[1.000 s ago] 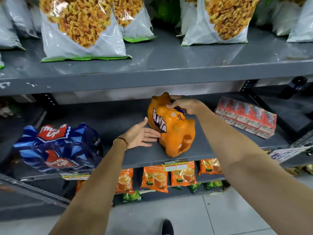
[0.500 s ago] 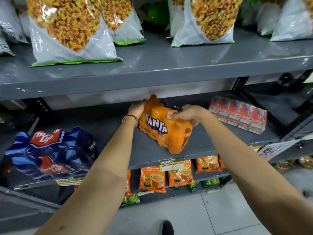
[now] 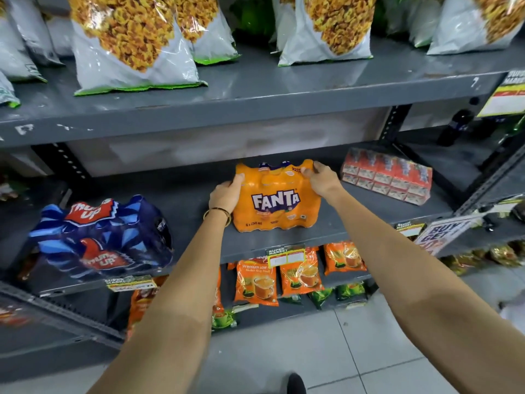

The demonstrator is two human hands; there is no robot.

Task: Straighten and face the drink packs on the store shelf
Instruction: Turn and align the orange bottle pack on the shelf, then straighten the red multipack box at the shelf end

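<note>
Head view: your left hand (image 3: 225,194) has its grip wrapped on the upper left side of the orange Fanta pack (image 3: 277,199), and your right hand (image 3: 322,180) pinches the wrap at its top right corner. The pack stands upright near the front of the grey middle shelf (image 3: 335,228), logo facing you. The blue Thums Up pack (image 3: 102,237) sits tilted, well apart to the left; the red carton pack (image 3: 387,174) lies angled to the right.

A single head-worn wide-angle view looks forward and down from close in front of the grey middle shelf (image 3: 199,194), which crosses mid-frame. The upper shelf (image 3: 255,109) spans the top, floor tiles (image 3: 326,351) fill the bottom, and both forearms rise from the lower corners.
</note>
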